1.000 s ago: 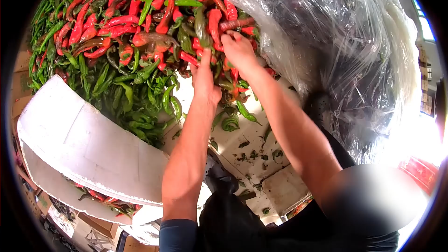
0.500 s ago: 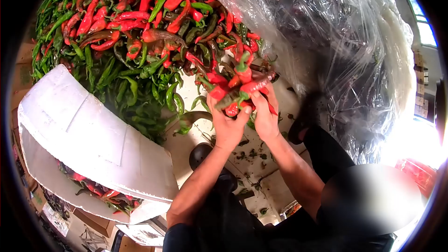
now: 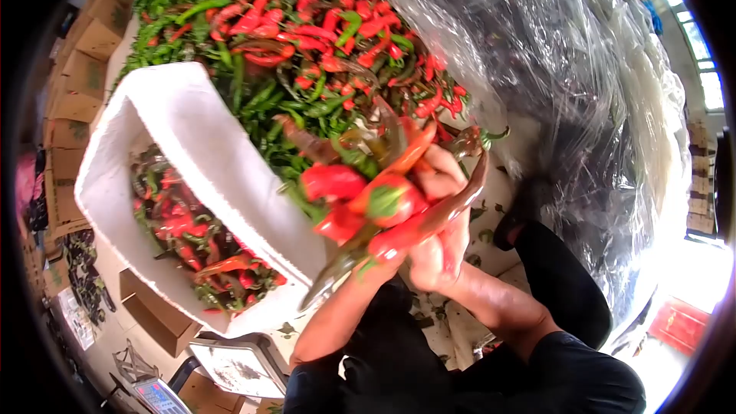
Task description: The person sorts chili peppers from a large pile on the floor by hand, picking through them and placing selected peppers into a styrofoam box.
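Observation:
A loose bunch of red, green and dark chili peppers [image 3: 420,228] is held up between my two hands, close to the camera. My left hand [image 3: 383,268] grips it from below, its fingers mostly hidden behind the peppers. My right hand [image 3: 441,261] is closed around the other side, with fingers showing among the peppers. Left of the bunch stands a white foam box [image 3: 207,115], partly filled with mixed peppers [image 3: 184,222]. Beyond my hands lies a big pile of red and green chili peppers [image 3: 307,34].
Clear plastic sheeting [image 3: 583,92] covers a large heap at the right. Cardboard boxes [image 3: 80,77] line the left side. A scale [image 3: 238,364] and an open carton [image 3: 153,310] sit at the lower left. A red crate [image 3: 678,326] is at the right edge.
My hands have lifted the bunch of peppers away from the pile, toward the camera. The view has swung left, so the inside of the foam box now shows.

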`<state>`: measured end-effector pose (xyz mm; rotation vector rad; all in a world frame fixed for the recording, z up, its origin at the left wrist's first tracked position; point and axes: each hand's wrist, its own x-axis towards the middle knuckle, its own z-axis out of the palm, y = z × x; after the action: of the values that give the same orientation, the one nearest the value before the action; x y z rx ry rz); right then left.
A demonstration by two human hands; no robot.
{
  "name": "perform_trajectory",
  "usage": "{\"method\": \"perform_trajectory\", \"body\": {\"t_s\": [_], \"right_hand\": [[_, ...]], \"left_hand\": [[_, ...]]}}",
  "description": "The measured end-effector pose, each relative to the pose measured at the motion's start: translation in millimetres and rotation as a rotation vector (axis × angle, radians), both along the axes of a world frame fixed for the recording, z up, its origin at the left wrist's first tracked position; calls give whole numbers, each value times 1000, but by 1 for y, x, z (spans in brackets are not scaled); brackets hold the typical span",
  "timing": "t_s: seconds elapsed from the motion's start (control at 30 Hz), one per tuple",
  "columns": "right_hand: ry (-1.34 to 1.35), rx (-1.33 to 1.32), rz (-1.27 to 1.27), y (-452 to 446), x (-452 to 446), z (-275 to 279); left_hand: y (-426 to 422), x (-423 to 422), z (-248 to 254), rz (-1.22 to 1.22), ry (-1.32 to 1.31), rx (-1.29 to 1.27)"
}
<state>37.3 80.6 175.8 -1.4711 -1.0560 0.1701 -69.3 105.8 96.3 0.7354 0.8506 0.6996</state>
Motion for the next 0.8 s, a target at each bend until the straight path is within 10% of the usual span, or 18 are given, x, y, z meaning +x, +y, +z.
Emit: {"method": "perform_trajectory", "body": {"t_s": [0.37, 0.47, 0.7, 0.8], "right_hand": [[327, -137, 684, 139, -175, 122], [461, -654, 1021, 200, -143, 108], [1279, -285, 853, 226, -106, 49], [944, -437, 690, 212, -114, 38]], "left_hand": [[158, -220, 181, 538, 282, 315], [204, -245, 172, 432, 543, 498], [214, -265, 132, 887, 535, 593], [180, -261, 108, 927, 515, 572]]}}
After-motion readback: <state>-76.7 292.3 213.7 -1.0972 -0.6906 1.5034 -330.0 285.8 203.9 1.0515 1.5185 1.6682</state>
